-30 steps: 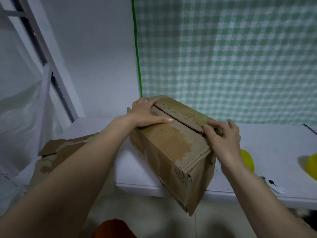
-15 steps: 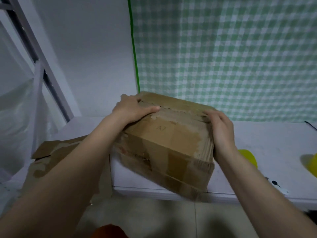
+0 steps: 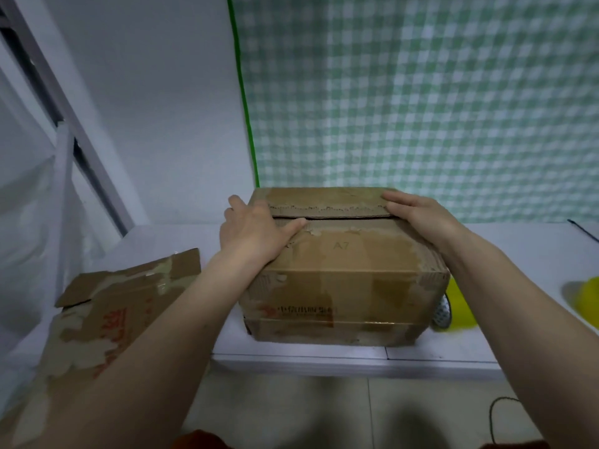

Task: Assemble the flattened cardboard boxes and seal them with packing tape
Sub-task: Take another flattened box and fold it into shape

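Observation:
A worn brown cardboard box (image 3: 343, 280) stands squarely on the white table (image 3: 518, 254), its long side facing me and its two top flaps folded down with a dark seam between them. My left hand (image 3: 256, 231) lies over the box's top left corner, thumb pressing the near flap, fingers reaching over the left side. My right hand (image 3: 418, 215) presses flat on the top right corner, across both flaps. A roll of yellow tape (image 3: 455, 309) peeks out behind the box's right side.
A flattened cardboard box (image 3: 107, 315) leans at the table's left end. A second yellow object (image 3: 588, 299) sits at the right edge. A green checked cloth (image 3: 421, 102) hangs behind the table. A dark cable (image 3: 494, 416) lies on the tiled floor.
The box has been turned from a tilted, corner-forward pose to sit flat and square on the table. Both hands moved with it and now press the flaps down.

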The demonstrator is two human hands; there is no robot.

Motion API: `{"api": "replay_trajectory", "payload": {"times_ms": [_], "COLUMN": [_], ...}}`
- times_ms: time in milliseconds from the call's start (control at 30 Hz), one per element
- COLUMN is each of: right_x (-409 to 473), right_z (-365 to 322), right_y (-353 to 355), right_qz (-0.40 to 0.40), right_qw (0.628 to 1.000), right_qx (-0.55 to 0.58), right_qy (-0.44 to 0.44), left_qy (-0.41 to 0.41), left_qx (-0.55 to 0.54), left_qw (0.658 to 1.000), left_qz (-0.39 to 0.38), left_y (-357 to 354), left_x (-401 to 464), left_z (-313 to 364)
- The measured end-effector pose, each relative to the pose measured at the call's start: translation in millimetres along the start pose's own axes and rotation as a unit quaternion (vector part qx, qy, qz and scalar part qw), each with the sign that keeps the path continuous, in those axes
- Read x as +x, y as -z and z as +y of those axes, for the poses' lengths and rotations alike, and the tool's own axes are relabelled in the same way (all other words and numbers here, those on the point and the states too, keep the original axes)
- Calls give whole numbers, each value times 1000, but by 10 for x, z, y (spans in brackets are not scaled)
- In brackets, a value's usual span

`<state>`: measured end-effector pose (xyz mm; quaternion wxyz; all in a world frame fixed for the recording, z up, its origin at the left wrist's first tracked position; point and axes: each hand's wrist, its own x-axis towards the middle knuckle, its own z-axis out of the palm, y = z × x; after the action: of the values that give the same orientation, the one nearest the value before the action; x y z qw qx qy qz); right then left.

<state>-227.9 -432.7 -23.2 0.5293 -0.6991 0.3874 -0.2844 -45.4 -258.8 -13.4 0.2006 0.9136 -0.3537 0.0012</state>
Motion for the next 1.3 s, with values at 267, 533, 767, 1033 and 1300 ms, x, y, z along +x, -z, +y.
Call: {"api": "replay_trajectory", "payload": {"times_ms": [267,533,767,1033,1300], "right_x": [53,56,94,-30,-275], "right_z": [100,117,135,135,973], "right_y": [20,19,18,73,286], "right_qz": [48,58,51,48,248], "right_qw": [998,998,997,990,957], "right_qx": [-29,11,43,129,-125], "right_qy": [38,33,24,-28,-85], "left_qy": [-15,-245,-283,-280,-254], "left_qx": [29,125,155,154,146], "left_qw": [999,939,924,926,936], "left_qz": [34,-206,-206,-202,-193], "left_y": [-43,-20,-96,-94,-63], "left_x": [4,-228,-109,-109,-105], "left_z": [19,275,324,338,377]}}
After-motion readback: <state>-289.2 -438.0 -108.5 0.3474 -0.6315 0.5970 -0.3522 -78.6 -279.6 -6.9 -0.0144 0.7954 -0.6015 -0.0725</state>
